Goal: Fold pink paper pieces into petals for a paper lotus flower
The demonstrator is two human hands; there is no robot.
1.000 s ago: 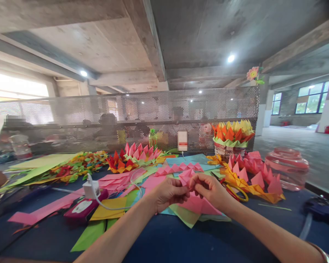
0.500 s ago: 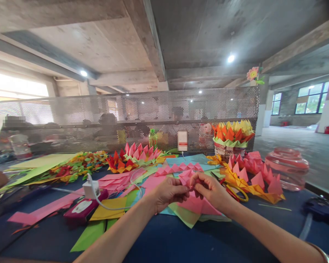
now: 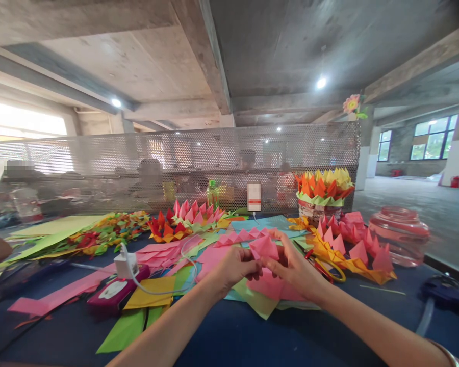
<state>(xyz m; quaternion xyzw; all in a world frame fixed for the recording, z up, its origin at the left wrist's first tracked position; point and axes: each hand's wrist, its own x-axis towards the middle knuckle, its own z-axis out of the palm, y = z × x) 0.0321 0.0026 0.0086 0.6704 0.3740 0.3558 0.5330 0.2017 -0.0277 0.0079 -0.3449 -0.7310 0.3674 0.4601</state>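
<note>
Between my two hands is a folded piece of pink paper [image 3: 263,248], its pointed top standing above the fingers. My left hand [image 3: 239,267] pinches its lower left edge between thumb and fingers. On the other side, my right hand [image 3: 290,265] grips it with the thumb in front and the fingers behind. Loose pink sheets [image 3: 268,284] lie below on top of a pale green sheet [image 3: 262,304]. Just beyond the hands runs a row of pink folded points [image 3: 237,236]. Scissors with yellow-and-red handles [image 3: 331,269] lie to the right of my right hand.
Pink and orange folded paper strips [image 3: 352,250] and a clear pinkish jar [image 3: 400,237] stand at right. Behind them is a layered paper flower [image 3: 325,191]. A purple power bank [image 3: 117,295] with a white charger [image 3: 126,265] lies left. A perforated metal screen [image 3: 199,153] closes the back.
The folded pink paper has been turned so that a broader face shows. My right hand has shifted its grip, its fingers now spread higher behind the paper.
</note>
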